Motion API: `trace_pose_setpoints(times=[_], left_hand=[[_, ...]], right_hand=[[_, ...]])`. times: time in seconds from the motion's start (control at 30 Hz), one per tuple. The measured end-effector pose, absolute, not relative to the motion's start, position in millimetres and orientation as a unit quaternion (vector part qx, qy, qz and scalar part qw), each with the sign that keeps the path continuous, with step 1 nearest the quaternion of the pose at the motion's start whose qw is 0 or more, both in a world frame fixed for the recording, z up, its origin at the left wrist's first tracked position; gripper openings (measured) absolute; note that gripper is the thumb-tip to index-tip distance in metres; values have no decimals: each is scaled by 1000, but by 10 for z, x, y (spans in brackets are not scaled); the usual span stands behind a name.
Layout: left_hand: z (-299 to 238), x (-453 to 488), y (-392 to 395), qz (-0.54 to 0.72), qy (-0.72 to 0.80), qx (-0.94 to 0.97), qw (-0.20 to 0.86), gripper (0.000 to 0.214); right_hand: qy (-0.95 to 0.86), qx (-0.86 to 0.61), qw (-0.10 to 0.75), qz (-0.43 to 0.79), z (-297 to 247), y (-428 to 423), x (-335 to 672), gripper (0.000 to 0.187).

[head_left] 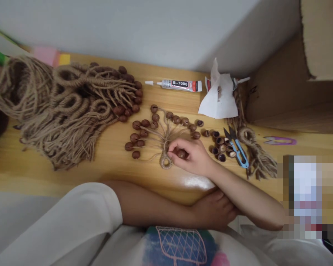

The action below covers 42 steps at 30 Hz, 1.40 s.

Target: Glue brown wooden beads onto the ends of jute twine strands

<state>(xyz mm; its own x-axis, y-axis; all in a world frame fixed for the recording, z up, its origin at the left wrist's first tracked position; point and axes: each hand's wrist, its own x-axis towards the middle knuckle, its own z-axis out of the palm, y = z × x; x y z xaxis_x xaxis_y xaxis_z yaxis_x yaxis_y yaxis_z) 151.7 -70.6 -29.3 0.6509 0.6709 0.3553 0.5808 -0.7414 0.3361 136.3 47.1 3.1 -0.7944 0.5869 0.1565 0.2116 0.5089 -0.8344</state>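
Note:
My right hand [191, 157] is closed, thumb and forefinger pinched at the neck of a small twine loop [165, 162]. Strands fan out from that neck, with brown nut shells [134, 137] lying at their ends on both sides. One round shell [182, 154] shows between the thumb and palm; whether it is held I cannot tell. My left hand [213, 210] rests at the table's near edge under my right forearm, its fingers loosely apart and partly hidden, with nothing seen in it.
Several open shell halves [221, 147] lie by blue thread snips [238, 149]. Behind are a B-7000 glue tube [180, 85] and white tissue [220, 98]. Twine tassels [63, 122] pile up at left. A cardboard box [291, 88], another tassel [261, 159] and purple snips [280, 140] are right.

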Motion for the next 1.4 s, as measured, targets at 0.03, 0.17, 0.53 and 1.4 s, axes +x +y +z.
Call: trace_pose_setpoints(times=[0.03,0.17,0.53,1.4], left_hand=[[-288,1512,-702,237,348,903,88,29],[-281,1507,-696,251,352,899,78,28],[-318,1534,-713,233,340,906,92,29],[-293,1524,-696,220,335,911,102,28]], right_hand=[[-840,-234,219,439,29,473,1362,3],[-840,-215,227,443,26,488,1357,2],[-839,-203,235,447,24,506,1348,4],[-832,-216,232,456,35,510,1357,12]])
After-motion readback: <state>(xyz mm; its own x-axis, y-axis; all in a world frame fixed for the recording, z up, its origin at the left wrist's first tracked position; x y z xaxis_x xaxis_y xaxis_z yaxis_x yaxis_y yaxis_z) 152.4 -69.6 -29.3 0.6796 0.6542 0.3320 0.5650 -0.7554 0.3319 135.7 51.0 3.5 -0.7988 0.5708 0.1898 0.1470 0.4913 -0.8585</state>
